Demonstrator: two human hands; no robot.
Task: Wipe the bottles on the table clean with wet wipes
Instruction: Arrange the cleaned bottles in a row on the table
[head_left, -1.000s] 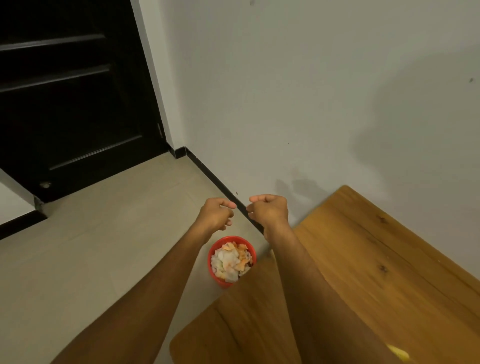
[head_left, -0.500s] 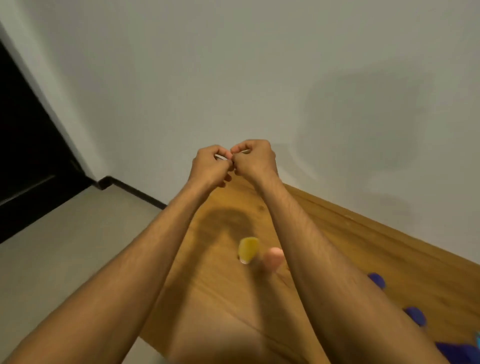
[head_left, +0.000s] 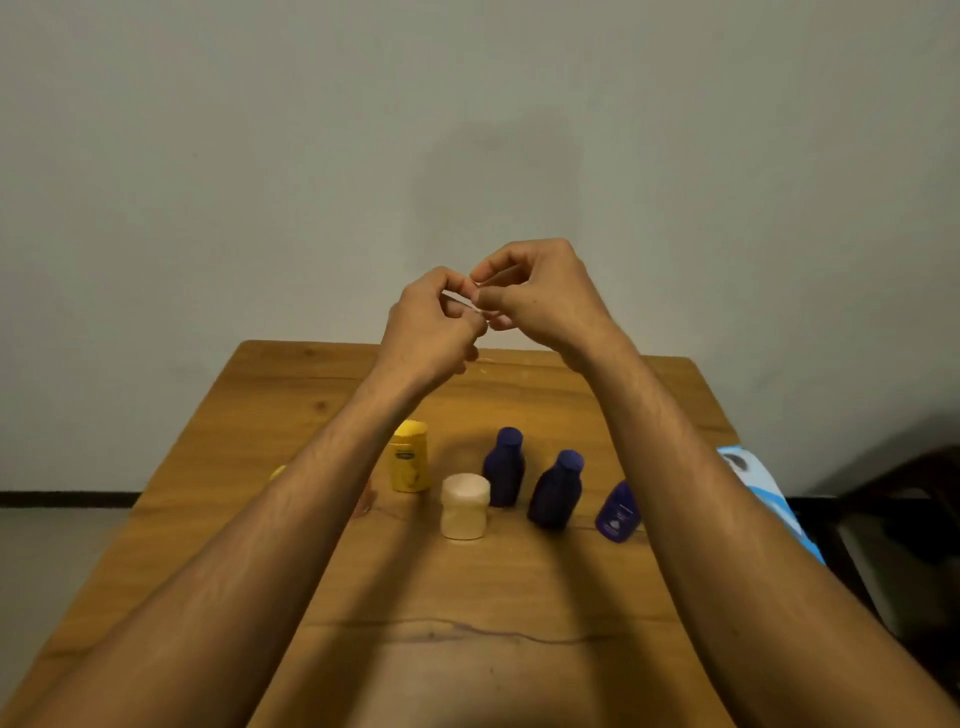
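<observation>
Shifted rightward from table corner to centre of brown wooden table (head_left: 519, 597); left hand (head_left: 431, 322) and right hand (head_left: 543, 296) curled, pinching thin white strip (head_left: 461, 301); yellow plastic jar (head_left: 410, 457), cream jar (head_left: 465, 506), dark-blue plastic bottles (head_left: 504, 470) standing below.

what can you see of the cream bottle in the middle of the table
The cream bottle is squat and opaque, plastic by its look, with a broad rounded cap over a slightly narrower body. It stands upright and capped on the wooden table, just in front of a dark blue bottle; whether they touch cannot be told. No label shows. The left hand and right hand, held up clear of it, pinch a small white piece.
</observation>
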